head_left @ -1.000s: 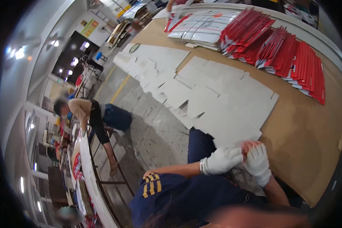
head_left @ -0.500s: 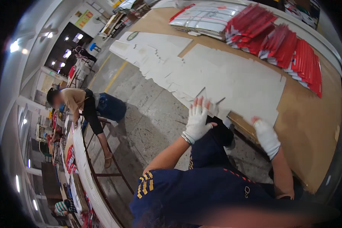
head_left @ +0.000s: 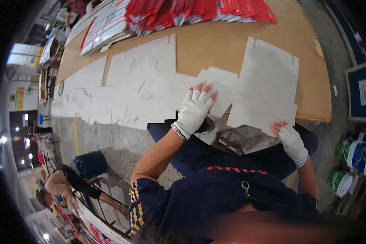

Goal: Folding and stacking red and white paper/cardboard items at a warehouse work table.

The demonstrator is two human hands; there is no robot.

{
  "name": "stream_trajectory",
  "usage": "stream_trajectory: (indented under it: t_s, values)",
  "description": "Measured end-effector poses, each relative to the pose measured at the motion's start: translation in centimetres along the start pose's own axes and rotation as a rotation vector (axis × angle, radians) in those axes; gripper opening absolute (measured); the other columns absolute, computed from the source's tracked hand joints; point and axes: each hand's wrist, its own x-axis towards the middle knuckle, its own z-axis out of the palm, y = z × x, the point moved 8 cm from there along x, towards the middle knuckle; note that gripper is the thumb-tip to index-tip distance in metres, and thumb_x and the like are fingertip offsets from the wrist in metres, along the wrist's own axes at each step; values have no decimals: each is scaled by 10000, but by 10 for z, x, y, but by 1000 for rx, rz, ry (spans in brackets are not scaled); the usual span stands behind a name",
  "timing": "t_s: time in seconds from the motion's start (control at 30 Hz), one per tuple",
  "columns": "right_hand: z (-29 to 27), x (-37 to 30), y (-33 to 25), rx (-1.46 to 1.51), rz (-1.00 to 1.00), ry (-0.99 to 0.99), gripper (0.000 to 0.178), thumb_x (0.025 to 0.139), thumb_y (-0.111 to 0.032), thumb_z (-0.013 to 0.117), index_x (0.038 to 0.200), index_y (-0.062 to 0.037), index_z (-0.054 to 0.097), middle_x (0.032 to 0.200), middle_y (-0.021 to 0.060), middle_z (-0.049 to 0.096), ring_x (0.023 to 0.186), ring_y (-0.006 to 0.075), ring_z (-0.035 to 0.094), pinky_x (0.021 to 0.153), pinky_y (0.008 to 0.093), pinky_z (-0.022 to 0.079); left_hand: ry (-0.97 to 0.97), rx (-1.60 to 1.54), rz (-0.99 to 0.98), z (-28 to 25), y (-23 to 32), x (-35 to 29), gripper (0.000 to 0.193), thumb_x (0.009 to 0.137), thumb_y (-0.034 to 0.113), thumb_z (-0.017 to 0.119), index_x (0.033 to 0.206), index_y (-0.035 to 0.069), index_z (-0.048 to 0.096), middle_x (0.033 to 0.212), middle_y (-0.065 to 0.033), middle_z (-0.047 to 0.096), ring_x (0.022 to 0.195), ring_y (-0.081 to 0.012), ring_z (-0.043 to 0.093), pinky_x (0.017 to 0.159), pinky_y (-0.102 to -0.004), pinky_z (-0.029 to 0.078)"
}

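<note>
My left hand (head_left: 194, 109), in a white fingerless glove, lies flat with fingers spread on a row of overlapping white flat cardboard blanks (head_left: 142, 95). My right hand (head_left: 290, 138), gloved the same way, rests at the near edge of a larger white blank (head_left: 268, 87), its fingers touching that edge. Both blanks lie on a long brown cardboard-covered table (head_left: 313, 69). Neither hand is closed around anything.
Stacks of red and white flat packs (head_left: 183, 12) lie along the table's far side. Green and white buckets (head_left: 351, 160) stand at the right on the floor. Another person (head_left: 69, 183) bends over on the grey floor at the lower left, next to racks.
Both hands moved from in front of my body up onto the table; the left now presses flat on the white blanks, the right reaches the larger blank's edge. The view swung toward the table.
</note>
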Motion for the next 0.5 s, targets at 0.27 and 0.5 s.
stream_trajectory:
  t_s: [0.27, 0.5]
  values:
    - [-14, -55, 62, 73, 220, 317, 496, 664, 14, 685, 1149, -14, 589, 1143, 152, 618, 1104, 356, 566, 958, 393, 443, 61, -593, 62, 6, 7, 44, 268, 685, 140, 709, 941, 76, 658, 1061, -87, 592, 1037, -288, 534, 849, -434, 441]
    - [-4, -85, 96, -67, 327, 691, 461, 713, -209, 785, 1090, -27, 593, 1024, 133, 613, 915, 324, 582, 828, 415, 453, 116, -482, -16, 6, 37, 78, 125, 730, 125, 620, 824, 45, 633, 888, -160, 600, 891, -328, 573, 766, -439, 463]
